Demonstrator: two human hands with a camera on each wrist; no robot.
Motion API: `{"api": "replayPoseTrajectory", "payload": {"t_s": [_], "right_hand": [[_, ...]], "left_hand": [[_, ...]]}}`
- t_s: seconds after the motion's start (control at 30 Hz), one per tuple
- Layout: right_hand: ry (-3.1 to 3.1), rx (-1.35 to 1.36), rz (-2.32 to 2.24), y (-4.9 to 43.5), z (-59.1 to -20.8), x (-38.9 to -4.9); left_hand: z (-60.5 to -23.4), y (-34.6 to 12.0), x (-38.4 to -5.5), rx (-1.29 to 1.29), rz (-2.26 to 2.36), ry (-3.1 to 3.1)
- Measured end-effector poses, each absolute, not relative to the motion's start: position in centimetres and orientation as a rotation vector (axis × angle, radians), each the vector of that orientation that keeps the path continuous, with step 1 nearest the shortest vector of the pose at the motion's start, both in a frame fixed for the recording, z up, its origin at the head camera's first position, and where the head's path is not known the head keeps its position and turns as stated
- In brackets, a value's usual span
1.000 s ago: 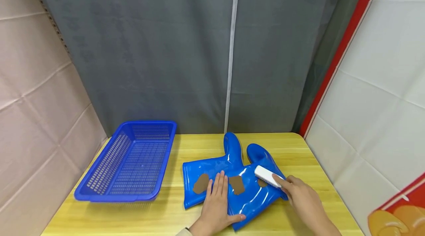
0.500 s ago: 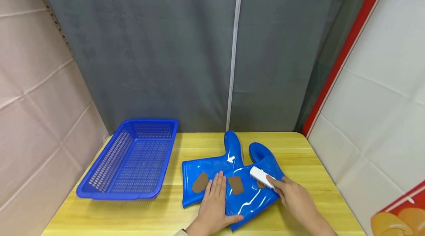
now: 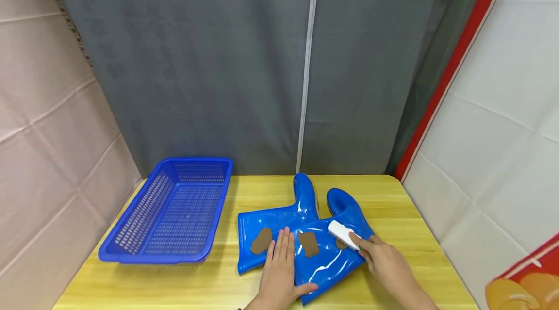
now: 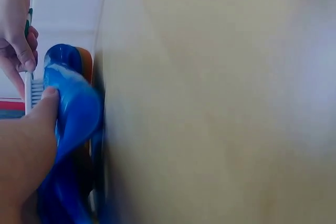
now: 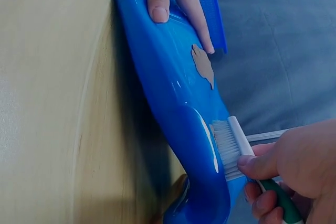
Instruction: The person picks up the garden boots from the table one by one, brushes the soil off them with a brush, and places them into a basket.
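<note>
Two glossy blue rain boots lie on their sides, overlapping: a left boot [image 3: 271, 220] and a right boot [image 3: 327, 271] over it. Brown patches mark them, one patch [image 3: 262, 241] on the left boot and another patch [image 3: 309, 244] on the right boot's shaft. My left hand [image 3: 279, 269] rests on the boots with straight fingers and the thumb spread on the right boot's shaft. My right hand [image 3: 386, 261] grips a white scrubbing brush [image 3: 342, 233] by its green-and-white handle [image 5: 281, 200]. The brush's bristles [image 5: 224, 142] meet the right boot, partly covering a smaller brown patch [image 3: 341, 245].
A blue plastic basket [image 3: 209, 237] with perforated walls stands at the left of the wooden table [image 3: 393, 203]. A grey curtain [image 3: 218, 67] hangs behind the table. Pale cloth panels flank both sides, the right panel [image 3: 498, 121] edged in red.
The brush and my right hand have moved slightly left along the right boot, over the small patch. My left hand keeps its place on the boots.
</note>
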State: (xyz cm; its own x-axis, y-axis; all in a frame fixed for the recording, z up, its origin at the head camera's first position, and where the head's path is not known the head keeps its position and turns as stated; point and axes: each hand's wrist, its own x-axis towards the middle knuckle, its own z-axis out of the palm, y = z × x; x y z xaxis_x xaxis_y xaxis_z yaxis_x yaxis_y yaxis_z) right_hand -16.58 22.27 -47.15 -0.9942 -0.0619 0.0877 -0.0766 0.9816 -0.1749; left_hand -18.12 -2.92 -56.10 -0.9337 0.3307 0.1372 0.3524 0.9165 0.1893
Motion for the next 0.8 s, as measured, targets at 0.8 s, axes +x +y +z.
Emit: {"api": "replayPoseTrajectory", "payload": {"t_s": [0.8], "right_hand": [[-3.122, 0.076, 0.247, 22.0, -47.0, -15.0]], "left_hand": [[-55.7, -3.4, -18.6, -0.648, -0.112, -3.088]]}}
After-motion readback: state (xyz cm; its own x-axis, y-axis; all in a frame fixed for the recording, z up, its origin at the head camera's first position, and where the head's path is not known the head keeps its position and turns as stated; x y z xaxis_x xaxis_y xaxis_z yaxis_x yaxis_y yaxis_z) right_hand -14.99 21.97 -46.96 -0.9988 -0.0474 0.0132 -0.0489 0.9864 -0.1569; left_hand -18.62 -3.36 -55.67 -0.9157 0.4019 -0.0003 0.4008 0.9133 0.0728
